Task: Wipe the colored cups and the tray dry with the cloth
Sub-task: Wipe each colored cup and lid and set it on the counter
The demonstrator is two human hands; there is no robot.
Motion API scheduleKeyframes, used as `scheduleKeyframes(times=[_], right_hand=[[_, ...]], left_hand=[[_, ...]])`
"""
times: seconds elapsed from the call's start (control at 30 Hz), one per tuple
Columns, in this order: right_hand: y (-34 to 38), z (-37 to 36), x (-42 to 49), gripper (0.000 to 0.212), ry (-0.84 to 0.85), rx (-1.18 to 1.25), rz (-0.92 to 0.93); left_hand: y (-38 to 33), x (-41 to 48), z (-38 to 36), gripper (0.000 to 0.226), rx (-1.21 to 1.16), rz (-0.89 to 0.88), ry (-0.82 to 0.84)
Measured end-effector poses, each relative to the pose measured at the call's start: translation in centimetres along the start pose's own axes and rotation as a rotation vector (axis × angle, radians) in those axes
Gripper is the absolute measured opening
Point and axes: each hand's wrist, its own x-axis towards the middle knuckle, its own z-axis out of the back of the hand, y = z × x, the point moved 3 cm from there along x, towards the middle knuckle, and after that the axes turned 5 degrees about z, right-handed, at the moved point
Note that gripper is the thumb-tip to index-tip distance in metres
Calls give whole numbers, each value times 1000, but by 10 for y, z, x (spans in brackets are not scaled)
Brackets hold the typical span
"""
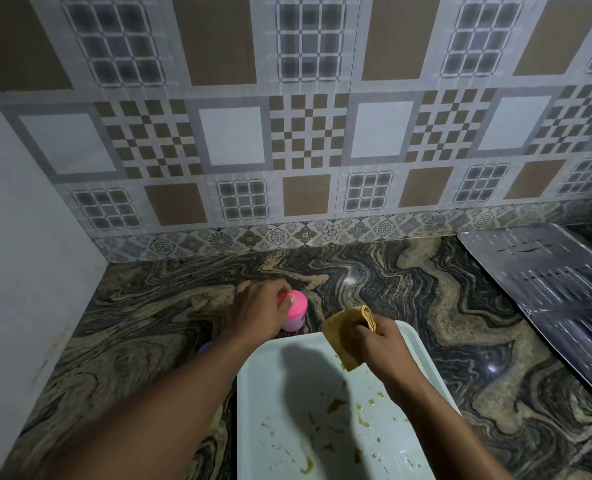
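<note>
A pink cup point(296, 313) stands upside down on the marbled counter, just beyond the tray's far left corner. My left hand point(258, 311) grips it from the left side. A pale white tray point(287, 393) lies in front of me, smeared with greenish-yellow stains and wet marks. My right hand point(379, 344) hovers over the tray's far edge, closed on a folded tan cloth point(344, 332). A sliver of a blue-purple object point(205, 348) shows under my left forearm; what it is cannot be told.
The dark swirled stone counter point(426, 306) runs back to a patterned tile wall point(305, 133). A plain white wall point(20, 254) closes the left side. A ribbed steel draining board point(544, 278) sits at the right.
</note>
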Motion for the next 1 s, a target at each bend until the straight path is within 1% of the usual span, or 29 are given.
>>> scheduleKeyframes(times=[0.1,0.2,0.33,0.43,0.6,0.67,0.73,0.8,0.87,0.97,1.0], right_hand=[[-3,-2,4,25,35,-2,-28],[-4,-2,8,20,30,-14,-45],[-1,-2,11,31,41,-6,-52],[1,-7,14,35,53,15,-53],[3,-15,18,37,76,47,-56],[1,-17,20,36,72,61,-67],[-6,-17,23,31,50,82,-85],[-11,-15,25,26,20,140,-116],[-13,-13,25,25,4,246,-187],[-17,-10,24,26,70,413,-307],[-18,-9,23,22,88,477,-356]], left_hand=[[1,7,-9,17,53,-2,17],[4,12,-14,16,55,4,20],[6,15,-19,16,35,1,26],[4,15,-19,16,21,-26,25],[3,13,-22,12,-86,-35,63],[2,12,-24,12,-85,-29,83],[2,13,-26,12,-76,-20,92],[1,14,-27,12,-70,-12,105],[2,15,-28,13,-78,-7,116],[3,16,-28,12,-95,15,124],[3,16,-28,12,-93,19,124]])
